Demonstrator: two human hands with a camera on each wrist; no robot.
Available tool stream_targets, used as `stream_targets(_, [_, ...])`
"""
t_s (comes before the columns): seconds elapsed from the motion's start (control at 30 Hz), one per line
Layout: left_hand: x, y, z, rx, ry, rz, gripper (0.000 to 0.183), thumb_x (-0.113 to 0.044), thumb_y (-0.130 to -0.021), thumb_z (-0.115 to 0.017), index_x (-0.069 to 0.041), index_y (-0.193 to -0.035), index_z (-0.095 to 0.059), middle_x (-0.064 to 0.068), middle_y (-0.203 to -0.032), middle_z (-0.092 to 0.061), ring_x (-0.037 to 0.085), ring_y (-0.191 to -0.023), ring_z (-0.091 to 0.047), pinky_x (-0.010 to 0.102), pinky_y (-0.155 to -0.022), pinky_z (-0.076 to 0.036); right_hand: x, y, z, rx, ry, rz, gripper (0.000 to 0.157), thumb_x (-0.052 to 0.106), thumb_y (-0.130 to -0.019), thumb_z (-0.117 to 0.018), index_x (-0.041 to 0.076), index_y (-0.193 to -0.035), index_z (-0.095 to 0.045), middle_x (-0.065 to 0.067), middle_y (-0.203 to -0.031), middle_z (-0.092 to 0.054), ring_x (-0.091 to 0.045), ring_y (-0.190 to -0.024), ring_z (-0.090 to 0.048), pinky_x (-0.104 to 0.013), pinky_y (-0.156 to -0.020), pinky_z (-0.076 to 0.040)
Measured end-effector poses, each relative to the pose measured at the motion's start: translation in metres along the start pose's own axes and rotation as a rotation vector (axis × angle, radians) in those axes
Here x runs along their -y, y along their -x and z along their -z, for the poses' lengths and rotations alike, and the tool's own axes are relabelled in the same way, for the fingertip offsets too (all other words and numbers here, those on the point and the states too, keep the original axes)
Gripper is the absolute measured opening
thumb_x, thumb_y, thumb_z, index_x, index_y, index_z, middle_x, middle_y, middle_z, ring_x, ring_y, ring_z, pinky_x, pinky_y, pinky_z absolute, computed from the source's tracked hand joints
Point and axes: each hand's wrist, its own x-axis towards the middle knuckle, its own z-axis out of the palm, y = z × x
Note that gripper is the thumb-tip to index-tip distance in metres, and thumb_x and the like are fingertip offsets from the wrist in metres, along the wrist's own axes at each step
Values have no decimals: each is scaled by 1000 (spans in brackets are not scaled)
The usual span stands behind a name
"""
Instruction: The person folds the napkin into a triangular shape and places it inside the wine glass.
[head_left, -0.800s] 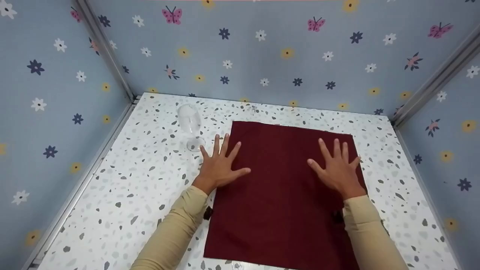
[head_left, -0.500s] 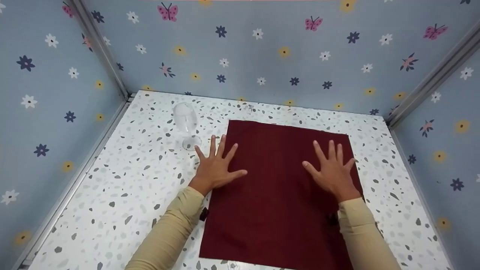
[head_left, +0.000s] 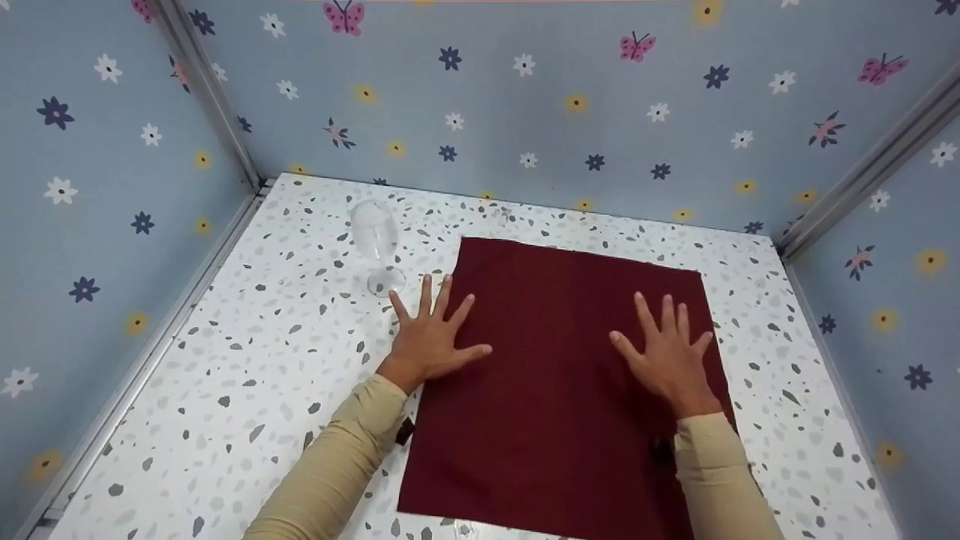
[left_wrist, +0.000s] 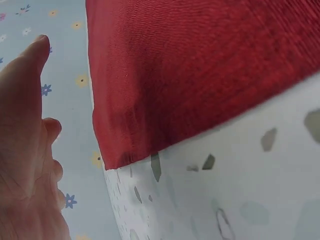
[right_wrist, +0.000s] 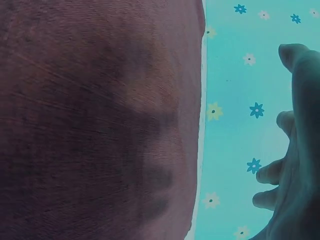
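A dark red cloth (head_left: 555, 420) lies spread out on the speckled white table. My left hand (head_left: 430, 341), fingers splayed, is over the cloth's left edge and holds nothing. Over the right part of the cloth is my right hand (head_left: 669, 364), likewise spread and holding nothing. Both wrist views show the palms raised off the fabric, with soft shadows beneath the right hand. A clear stemmed glass (head_left: 375, 232) stands upright beyond the left hand; the left little fingertip overlaps its foot in the head view, and whether they touch I cannot tell.
The white table (head_left: 247, 360) with grey flecks is enclosed by blue flowered panels (head_left: 555, 105) at the back and sides. Something clear (head_left: 465, 529) shows at the bottom edge, below the cloth, mostly cut off. A small black object (head_left: 405, 431) sits under the left forearm.
Both hands have drawn slightly nearer to me over the cloth, the right a little more than the left. The head view has shifted slightly. The cloth and glass stay in place.
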Motion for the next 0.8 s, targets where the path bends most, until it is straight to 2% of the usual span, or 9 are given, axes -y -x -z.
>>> stream_targets(0.2, [2,4,-3,26,7,7,98,-89,-84,-31,-25,-159,-31,17,-166,-9,45,-150,0,82,-101,5,4,5,-7,-27,18,1,85,70,-96,-42,18,-161,-23,-30,-160,-19,-51,-147,-12,-83,-101,-3])
stream_targets(0.37, [7,8,-8,53,17,9,96,-87,-85,-32,-26,-159,-30,17,-166,-10,45,-150,1,82,-101,2,7,12,-15,4,23,-9,87,71,-96,-41,16,-161,-24,-30,-160,-19,-51,-147,-14,-83,-102,-5])
stream_targets(0.63, [11,6,-9,13,27,7,95,-85,-87,-35,-24,-160,-28,17,-166,-11,45,-150,-3,82,-102,-2,9,14,-17,-16,5,-7,85,68,-97,-44,13,-160,-26,-30,-160,-18,-50,-147,-14,-82,-102,-5])
stream_targets(0.8, [9,7,-11,41,46,21,97,-85,-87,-32,-22,-160,-27,17,-166,-11,45,-150,-7,83,-101,-3,12,18,-22,-6,-11,-8,85,69,-96,-44,13,-159,-28,-29,-160,-20,-49,-147,-16,-82,-103,-8])
